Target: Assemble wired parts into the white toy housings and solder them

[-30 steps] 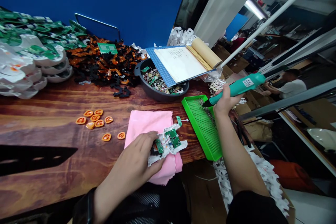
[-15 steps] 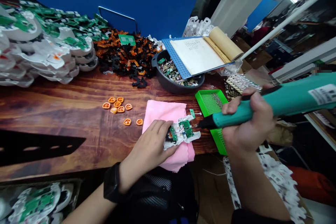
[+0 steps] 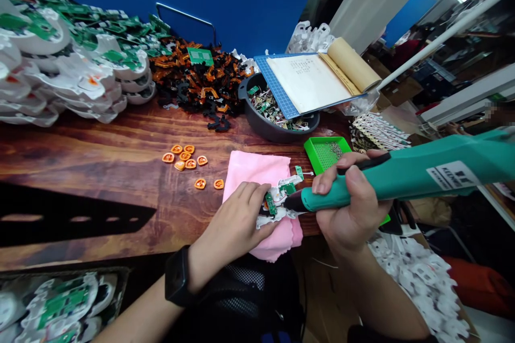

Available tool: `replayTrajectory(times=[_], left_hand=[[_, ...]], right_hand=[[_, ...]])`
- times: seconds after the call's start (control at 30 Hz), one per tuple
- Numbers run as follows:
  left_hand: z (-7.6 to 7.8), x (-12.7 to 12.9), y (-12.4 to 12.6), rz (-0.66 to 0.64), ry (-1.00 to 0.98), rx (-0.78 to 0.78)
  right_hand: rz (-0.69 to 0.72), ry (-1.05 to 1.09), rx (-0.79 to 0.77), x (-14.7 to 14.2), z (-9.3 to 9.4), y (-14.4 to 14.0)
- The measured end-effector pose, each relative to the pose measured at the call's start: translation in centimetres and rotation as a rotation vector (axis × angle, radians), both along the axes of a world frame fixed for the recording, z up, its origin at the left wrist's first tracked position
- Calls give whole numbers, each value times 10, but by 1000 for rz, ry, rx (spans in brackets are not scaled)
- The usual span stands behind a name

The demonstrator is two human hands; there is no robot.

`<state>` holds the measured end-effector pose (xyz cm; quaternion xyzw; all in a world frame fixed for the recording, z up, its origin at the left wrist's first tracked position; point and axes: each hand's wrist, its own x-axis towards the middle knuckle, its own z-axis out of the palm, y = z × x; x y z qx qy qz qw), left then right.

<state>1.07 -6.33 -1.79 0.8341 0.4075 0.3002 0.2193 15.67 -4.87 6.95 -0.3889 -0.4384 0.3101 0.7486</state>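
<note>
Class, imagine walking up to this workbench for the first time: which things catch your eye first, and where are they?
First, the teal electric screwdriver gripped in the right hand, its tip at the white part with green circuit boards that the left hand steadies on a pink cloth. Behind lie orange pieces and a green tray.

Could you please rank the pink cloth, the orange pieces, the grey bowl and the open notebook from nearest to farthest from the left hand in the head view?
From the left hand:
1. Pink cloth, right under the fingers.
2. Orange pieces, to the left on the table.
3. Grey bowl, farther back.
4. Open notebook, behind, lying across the bowl.
</note>
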Motion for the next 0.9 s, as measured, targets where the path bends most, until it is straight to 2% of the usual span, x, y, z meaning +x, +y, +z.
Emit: replayTrajectory(times=[0.43, 0.73, 0.9], left_hand=[[1, 0, 1, -1, -8, -23], [8, -5, -1, 14, -100, 190], [7, -5, -1, 17, -69, 205]], right_hand=[[7, 4, -29, 1, 4, -2], [6, 20, -11, 6, 19, -3], [16, 59, -31, 2, 18, -5]])
